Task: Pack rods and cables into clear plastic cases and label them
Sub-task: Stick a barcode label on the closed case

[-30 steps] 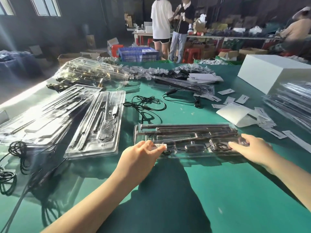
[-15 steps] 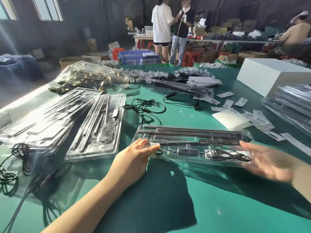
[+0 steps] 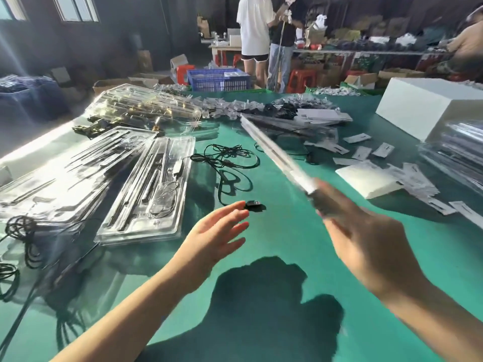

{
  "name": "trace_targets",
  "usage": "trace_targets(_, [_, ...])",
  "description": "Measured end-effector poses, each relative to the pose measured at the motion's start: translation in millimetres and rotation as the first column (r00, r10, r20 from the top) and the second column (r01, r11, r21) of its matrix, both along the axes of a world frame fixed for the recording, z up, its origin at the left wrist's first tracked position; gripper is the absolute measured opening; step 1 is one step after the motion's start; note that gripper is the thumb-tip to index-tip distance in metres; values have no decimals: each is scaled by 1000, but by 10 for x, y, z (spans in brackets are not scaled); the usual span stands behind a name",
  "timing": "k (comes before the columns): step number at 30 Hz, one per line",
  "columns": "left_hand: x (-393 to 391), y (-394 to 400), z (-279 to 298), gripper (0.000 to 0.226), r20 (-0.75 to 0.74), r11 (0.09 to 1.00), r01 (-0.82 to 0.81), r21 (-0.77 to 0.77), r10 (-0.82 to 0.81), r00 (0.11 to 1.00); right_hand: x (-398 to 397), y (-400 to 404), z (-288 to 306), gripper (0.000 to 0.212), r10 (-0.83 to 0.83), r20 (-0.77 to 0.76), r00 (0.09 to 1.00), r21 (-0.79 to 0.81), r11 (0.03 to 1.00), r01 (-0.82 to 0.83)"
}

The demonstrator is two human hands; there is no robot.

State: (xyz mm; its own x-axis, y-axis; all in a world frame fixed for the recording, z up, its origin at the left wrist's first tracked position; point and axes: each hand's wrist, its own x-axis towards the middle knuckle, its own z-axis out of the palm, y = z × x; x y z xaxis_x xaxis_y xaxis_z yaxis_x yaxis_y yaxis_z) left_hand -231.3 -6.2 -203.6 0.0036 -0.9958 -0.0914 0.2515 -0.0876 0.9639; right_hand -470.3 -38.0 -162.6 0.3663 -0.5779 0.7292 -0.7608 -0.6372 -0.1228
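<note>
Green matting covers the bench (image 3: 274,257), with a cluttered workshop and standing people behind. Above it, the clear plastic case (image 3: 271,155) is lifted off the surface and seen edge-on, a blurred strip whose long axis runs from the right hand (image 3: 366,239) up and away toward the far left. Half a second ago it lay flat and crosswise on the bench, its rods and cable showing through the lid; now it is raised and swung round. The right hand grips its near end, though blur hides exactly how the fingers lie. The left hand (image 3: 217,231), which pressed on the case's left end earlier, now hovers free above the bench with fingers straight and spread, holding nothing. Just beyond its fingertips lies a loose black cable (image 3: 230,158) with its plug. Further left, another packed case (image 3: 154,189) lies lengthwise beside a pile of more cases (image 3: 65,176). Paper labels (image 3: 366,152) are scattered to the right, near a white box (image 3: 428,105).
</note>
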Motion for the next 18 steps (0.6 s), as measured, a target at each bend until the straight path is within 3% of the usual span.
trace_targets(2, [2,-8,15,50,-147,991,39,128,-20,989,179,69,-127,45,3,-201,980,-119,992,-28])
trace_targets(5, [8,-14,-32,54,-211,975,79,206,-35,977,368,139,-364,49,7,-351,936,-177,981,-74])
trace_targets(8, [-5,19,-81,13,-184,984,75,160,-45,982,416,150,-483,49,47,-336,941,-109,990,-88])
trace_targets(9, [2,14,-110,13,-186,988,71,138,-45,982,415,156,-479,43,68,-289,955,-17,997,-77])
trace_targets(11, [2,-5,-133,15,-191,990,62,128,-37,981,353,137,-438,56,37,-139,990,313,950,9])
trace_targets(13, [-7,-33,-145,19,-214,988,19,151,13,977,294,169,-365,81,-110,164,980,686,727,-33])
trace_targets(14, [-32,-24,-126,25,-229,984,-9,179,50,972,281,201,-335,88,-248,378,892,808,558,-187])
trace_targets(15, [-27,-35,-135,26,-250,985,-16,171,58,966,298,202,-338,87,-410,556,723,822,402,-404])
trace_targets(16, [-57,-27,-115,23,-269,987,0,161,44,962,331,231,-342,76,-548,664,509,727,313,-611])
trace_targets(17, [-73,-36,-136,20,-295,991,37,127,2,956,382,278,-353,58,-646,682,343,617,255,-745])
trace_targets(18, [-99,-30,-125,17,-307,992,67,103,-33,951,450,334,-351,50,-698,669,257,540,219,-812])
